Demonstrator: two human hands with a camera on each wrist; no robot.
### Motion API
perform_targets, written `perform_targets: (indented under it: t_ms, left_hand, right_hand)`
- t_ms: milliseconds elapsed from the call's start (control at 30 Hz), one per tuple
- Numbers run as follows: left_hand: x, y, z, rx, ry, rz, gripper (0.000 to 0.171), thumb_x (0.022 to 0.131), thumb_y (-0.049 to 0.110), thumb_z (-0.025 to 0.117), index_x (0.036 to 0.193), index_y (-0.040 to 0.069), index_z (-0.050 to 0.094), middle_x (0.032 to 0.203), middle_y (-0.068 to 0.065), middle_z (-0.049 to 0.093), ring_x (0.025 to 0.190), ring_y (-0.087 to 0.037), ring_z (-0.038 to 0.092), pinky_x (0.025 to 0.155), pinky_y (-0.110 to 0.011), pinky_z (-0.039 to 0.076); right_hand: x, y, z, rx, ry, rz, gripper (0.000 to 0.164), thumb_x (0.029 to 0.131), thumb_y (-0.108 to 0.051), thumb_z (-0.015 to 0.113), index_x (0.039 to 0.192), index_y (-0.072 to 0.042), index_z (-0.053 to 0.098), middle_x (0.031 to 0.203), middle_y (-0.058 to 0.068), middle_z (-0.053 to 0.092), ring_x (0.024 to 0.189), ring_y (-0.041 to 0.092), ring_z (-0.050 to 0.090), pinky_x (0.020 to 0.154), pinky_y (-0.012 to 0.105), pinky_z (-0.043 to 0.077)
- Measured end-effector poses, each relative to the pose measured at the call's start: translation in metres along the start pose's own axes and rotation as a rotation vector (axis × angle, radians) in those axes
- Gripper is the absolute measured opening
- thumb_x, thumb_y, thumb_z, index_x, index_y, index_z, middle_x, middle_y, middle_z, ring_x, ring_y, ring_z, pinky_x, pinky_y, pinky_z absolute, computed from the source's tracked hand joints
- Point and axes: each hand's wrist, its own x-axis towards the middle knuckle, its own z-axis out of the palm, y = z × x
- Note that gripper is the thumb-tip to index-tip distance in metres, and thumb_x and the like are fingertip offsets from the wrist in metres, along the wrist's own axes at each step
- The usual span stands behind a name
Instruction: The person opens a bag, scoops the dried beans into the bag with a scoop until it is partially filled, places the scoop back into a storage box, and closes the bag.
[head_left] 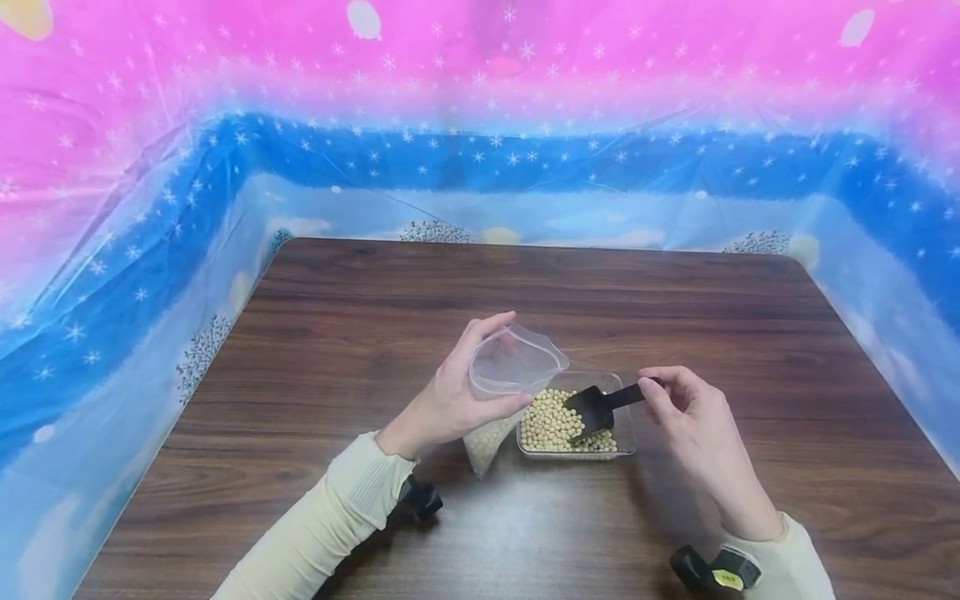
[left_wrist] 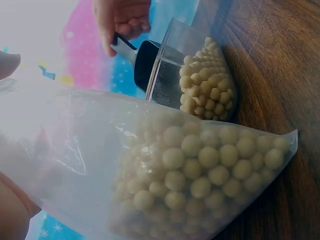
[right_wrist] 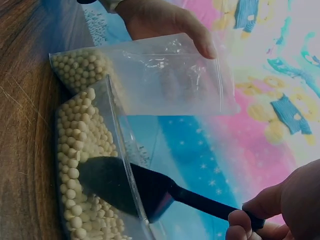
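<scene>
My left hand (head_left: 457,392) grips a clear plastic bag (left_wrist: 80,150) near its top, thumb on one side and fingers on the other, with the mouth spread wide. Pale round beans (left_wrist: 200,175) fill the bag's lower part, which reaches down to the tabletop. By its handle end, my right hand (head_left: 693,421) pinches a black scoop (head_left: 592,410). The scoop's blade dips among the beans in a clear rectangular container (right_wrist: 125,135) that stands right beside the bag. More of the same beans (head_left: 551,421) cover the container's floor, heaped toward its left side.
The dark wood-grain table (head_left: 360,300) spreads around the container on all sides. A pink and blue snowflake-patterned cloth (head_left: 480,158) hangs behind the table and along its sides. Black devices are strapped at the left wrist (head_left: 422,498) and right wrist (head_left: 716,571).
</scene>
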Motion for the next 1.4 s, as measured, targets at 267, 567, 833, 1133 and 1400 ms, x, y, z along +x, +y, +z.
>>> perform_targets:
  t_ms: [267,567,833,1133,1400]
  left_hand:
    - [-0.001,-0.012,0.0,0.015,-0.003,0.014,0.086,0.08,0.013,0.081,0.148,0.029,0.031,0.129,-0.004,0.045,0.114,-0.024,0.052,0.09,-0.041,0.054]
    - [-0.001,0.017,0.0,0.003,-0.003,-0.007,0.085,0.077,0.0,0.078,0.147,0.009,0.031,0.126,-0.018,0.044,0.114,-0.038,0.05,0.091,-0.051,0.052]
    - [-0.001,0.022,-0.001,0.027,0.002,0.001,0.083,0.078,0.001,0.077,0.147,0.009,0.031,0.126,-0.018,0.045,0.114,-0.036,0.049,0.092,-0.051,0.051]
    - [-0.001,0.021,0.0,0.002,0.003,-0.017,0.083,0.079,0.001,0.077,0.147,0.011,0.032,0.127,-0.016,0.045,0.115,-0.035,0.05,0.093,-0.051,0.05]
    - [-0.001,0.021,-0.001,0.013,0.002,-0.024,0.084,0.079,0.003,0.077,0.148,0.015,0.031,0.128,-0.014,0.046,0.115,-0.032,0.05,0.094,-0.051,0.05]
  right_hand:
    - [0.006,0.017,0.008,0.112,-0.078,0.092,0.029,0.099,-0.024,0.058,0.113,0.002,0.064,0.078,0.011,0.063,0.068,0.016,0.058,0.056,0.023,0.045]
    - [0.016,0.036,0.018,0.324,-0.227,0.201,0.03,0.102,-0.014,0.05,0.117,0.011,0.057,0.08,0.01,0.062,0.069,0.01,0.058,0.063,0.024,0.053]
    - [0.02,0.046,0.023,0.432,-0.202,0.258,0.03,0.104,-0.012,0.043,0.117,0.013,0.053,0.078,0.005,0.058,0.068,0.008,0.056,0.062,0.024,0.054]
    - [0.023,0.058,0.021,0.654,-0.211,0.341,0.029,0.104,-0.014,0.042,0.119,0.01,0.049,0.077,0.001,0.054,0.067,0.007,0.052,0.066,0.025,0.054]
    - [0.023,0.059,0.006,0.9,-0.164,0.3,0.024,0.102,-0.021,0.05,0.11,0.001,0.056,0.078,0.0,0.054,0.069,0.009,0.051,0.064,0.023,0.051]
